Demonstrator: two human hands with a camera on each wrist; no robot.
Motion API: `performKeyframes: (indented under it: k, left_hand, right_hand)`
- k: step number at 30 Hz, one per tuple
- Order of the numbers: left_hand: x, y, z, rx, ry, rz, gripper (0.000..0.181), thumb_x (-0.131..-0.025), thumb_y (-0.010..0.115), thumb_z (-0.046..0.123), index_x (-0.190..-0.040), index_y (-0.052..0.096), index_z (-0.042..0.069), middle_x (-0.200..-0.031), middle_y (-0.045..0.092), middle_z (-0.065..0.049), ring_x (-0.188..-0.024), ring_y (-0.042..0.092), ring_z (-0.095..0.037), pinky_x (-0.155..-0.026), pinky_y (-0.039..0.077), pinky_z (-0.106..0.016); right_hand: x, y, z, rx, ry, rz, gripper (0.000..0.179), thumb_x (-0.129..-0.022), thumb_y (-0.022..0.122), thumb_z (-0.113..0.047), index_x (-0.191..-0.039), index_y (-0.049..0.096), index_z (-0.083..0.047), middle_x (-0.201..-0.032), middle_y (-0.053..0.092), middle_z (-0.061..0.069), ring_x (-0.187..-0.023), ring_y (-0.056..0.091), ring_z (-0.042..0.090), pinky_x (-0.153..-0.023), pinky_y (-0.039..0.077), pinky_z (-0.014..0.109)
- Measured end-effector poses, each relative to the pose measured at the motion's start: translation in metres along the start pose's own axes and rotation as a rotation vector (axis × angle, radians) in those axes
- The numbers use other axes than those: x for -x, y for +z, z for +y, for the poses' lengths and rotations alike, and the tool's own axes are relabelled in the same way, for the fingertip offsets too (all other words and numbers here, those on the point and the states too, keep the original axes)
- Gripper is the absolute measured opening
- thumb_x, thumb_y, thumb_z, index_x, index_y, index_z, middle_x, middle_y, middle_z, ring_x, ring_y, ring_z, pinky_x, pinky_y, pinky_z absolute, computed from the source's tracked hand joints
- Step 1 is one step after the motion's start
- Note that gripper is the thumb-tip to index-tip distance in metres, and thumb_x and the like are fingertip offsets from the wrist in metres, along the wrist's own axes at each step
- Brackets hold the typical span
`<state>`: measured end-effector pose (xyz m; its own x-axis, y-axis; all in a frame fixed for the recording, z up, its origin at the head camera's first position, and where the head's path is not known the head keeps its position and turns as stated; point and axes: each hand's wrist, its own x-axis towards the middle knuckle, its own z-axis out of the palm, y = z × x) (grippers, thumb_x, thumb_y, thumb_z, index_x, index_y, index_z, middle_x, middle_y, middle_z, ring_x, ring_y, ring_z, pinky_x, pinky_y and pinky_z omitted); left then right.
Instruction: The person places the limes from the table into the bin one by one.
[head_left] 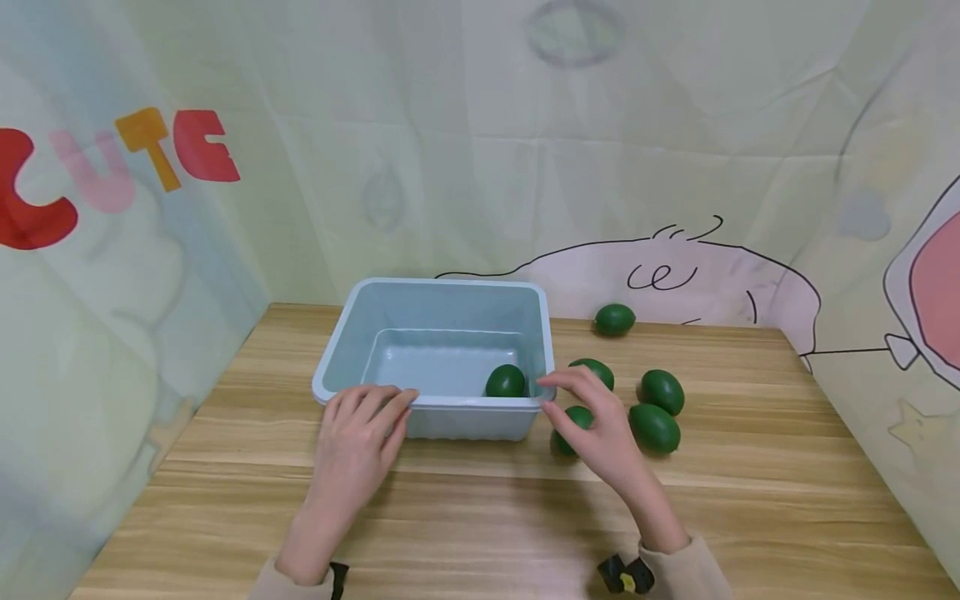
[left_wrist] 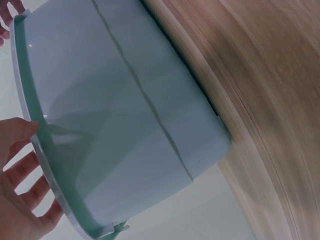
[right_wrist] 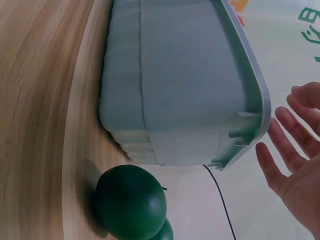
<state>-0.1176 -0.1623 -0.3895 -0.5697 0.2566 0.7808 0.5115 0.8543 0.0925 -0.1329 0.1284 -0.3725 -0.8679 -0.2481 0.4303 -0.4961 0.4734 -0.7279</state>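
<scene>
A pale blue plastic box (head_left: 450, 421) stands on the wooden table, with one green lime (head_left: 506, 381) in its near right corner. My left hand (head_left: 356, 442) holds the near rim at its left end; in the left wrist view the thumb (left_wrist: 22, 129) lies at the rim's outer side and the fingers reach behind it. Beside the near right corner, my right hand (head_left: 596, 425) has its fingers spread, fingertips right at the rim. Under and behind that hand are two partly covered limes, a nearer lime (head_left: 572, 432) and a farther lime (head_left: 600, 371).
Right of my right hand, two limes, a front lime (head_left: 655, 429) and a rear lime (head_left: 662, 392), lie against each other. Another lime (head_left: 614, 320) sits at the table's back edge. A printed cloth (head_left: 450, 167) hangs behind and around the wooden table (head_left: 480, 533).
</scene>
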Motion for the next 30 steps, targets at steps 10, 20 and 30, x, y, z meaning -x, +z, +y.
performKeyframes:
  k: [10, 20, 30]
  left_hand:
    - [0.001, -0.001, 0.001, -0.019, -0.016, -0.050, 0.023, -0.081, 0.062, 0.016, -0.104, 0.068, 0.016, -0.093, 0.067, -0.004, -0.091, 0.056, -0.026, -0.085, 0.040, -0.042]
    - [0.002, 0.000, 0.001, -0.016, -0.013, -0.039, 0.023, -0.082, 0.061, 0.016, -0.103, 0.068, 0.016, -0.093, 0.067, -0.004, -0.091, 0.055, -0.026, -0.084, 0.040, -0.042]
    - [0.001, 0.000, 0.000, -0.019, -0.011, -0.031, 0.022, -0.082, 0.060, 0.017, -0.103, 0.068, 0.015, -0.093, 0.067, -0.004, -0.091, 0.055, -0.026, -0.085, 0.040, -0.042]
  right_hand:
    - [0.006, -0.001, 0.004, -0.031, 0.007, 0.030, 0.024, -0.086, 0.062, -0.023, -0.110, 0.062, -0.022, -0.110, 0.058, -0.011, -0.113, 0.050, 0.007, -0.097, 0.043, 0.022]
    - [0.013, -0.003, 0.011, -0.039, -0.002, 0.055, 0.025, -0.086, 0.062, -0.020, -0.110, 0.061, -0.022, -0.112, 0.057, -0.007, -0.110, 0.053, 0.006, -0.095, 0.047, 0.026]
    - [0.019, -0.002, 0.019, -0.028, 0.027, 0.043, 0.026, -0.087, 0.060, -0.020, -0.113, 0.059, -0.023, -0.114, 0.057, -0.007, -0.111, 0.052, 0.005, -0.095, 0.046, 0.030]
